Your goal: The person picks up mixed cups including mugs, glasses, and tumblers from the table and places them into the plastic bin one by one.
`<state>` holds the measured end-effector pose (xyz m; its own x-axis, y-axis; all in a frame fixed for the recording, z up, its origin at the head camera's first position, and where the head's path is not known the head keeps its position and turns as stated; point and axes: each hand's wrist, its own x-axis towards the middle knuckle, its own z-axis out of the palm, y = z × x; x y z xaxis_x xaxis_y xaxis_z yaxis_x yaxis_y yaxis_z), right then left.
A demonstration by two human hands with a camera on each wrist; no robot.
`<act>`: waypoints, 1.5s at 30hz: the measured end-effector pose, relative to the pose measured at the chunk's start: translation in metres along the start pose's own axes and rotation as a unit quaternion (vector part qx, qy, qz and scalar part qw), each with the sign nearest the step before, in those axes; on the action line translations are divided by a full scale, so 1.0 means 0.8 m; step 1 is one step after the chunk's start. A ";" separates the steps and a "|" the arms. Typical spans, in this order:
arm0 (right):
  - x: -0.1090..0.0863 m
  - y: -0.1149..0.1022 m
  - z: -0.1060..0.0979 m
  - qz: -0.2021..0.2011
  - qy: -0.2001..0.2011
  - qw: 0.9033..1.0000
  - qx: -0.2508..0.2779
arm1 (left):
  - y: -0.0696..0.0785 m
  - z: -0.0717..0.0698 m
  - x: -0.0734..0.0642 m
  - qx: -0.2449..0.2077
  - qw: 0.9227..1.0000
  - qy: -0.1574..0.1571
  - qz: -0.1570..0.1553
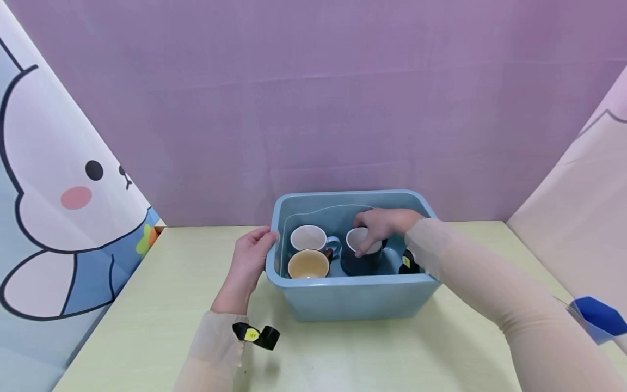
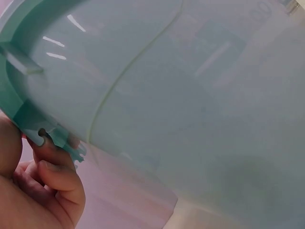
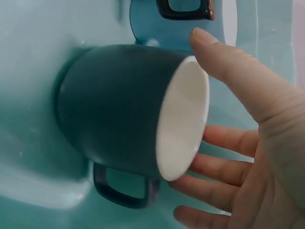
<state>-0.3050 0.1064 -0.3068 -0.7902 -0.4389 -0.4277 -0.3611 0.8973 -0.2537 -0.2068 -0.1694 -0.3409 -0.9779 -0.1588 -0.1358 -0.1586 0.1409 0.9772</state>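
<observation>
A light-blue plastic bin (image 1: 355,296) stands on the table. My left hand (image 1: 252,253) grips its left rim, fingers curled under the edge in the left wrist view. Inside the bin, a dark teal mug (image 3: 119,105) with a white interior stands upright on the right. My right hand (image 1: 384,226) reaches over it. In the right wrist view the thumb is by the rim and the fairly straight fingers (image 3: 219,193) lie around the mouth, not curled round the mug. A light-blue mug (image 1: 308,238) and a cream-lined mug (image 1: 308,264) with a brown handle stand at the left.
The pale table (image 1: 186,283) extends around the bin, with a purple cloth (image 1: 313,109) hanging behind. A printed cartoon cloth (image 1: 63,190) hangs at the left, a pale one (image 1: 583,201) at the right. Something blue (image 1: 597,316) lies near the right edge, beyond the right sleeve.
</observation>
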 end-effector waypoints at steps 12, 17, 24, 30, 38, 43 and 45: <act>-0.012 0.004 -0.011 0.006 0.012 1.000 -0.015 | -0.004 0.000 0.005 0.005 1.000 -0.002 0.000; -0.023 0.009 -0.017 -0.002 0.019 1.000 -0.023 | -0.003 0.001 0.007 0.013 1.000 -0.002 0.002; -0.039 0.015 -0.029 -0.013 0.030 0.999 -0.020 | -0.002 0.002 0.009 0.022 1.000 -0.005 0.004; -0.050 0.016 -0.034 -0.021 0.040 0.999 -0.027 | -0.002 0.003 0.012 0.019 1.000 -0.009 0.005; -0.064 0.016 -0.045 -0.014 0.054 0.998 -0.013 | -0.004 0.005 0.014 0.017 1.000 -0.011 0.006; -0.072 0.018 -0.054 -0.022 0.058 0.998 -0.010 | -0.003 0.005 0.014 0.018 1.000 -0.010 0.005; -0.075 0.018 -0.058 -0.021 0.059 0.998 -0.012 | -0.003 0.006 0.014 0.017 1.000 -0.010 0.007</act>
<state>-0.2858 0.1480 -0.2449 -0.8266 -0.4691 -0.3109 -0.4064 0.8797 -0.2470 -0.2184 -0.1671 -0.3454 -0.9826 -0.1362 -0.1262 -0.1493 0.1752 0.9732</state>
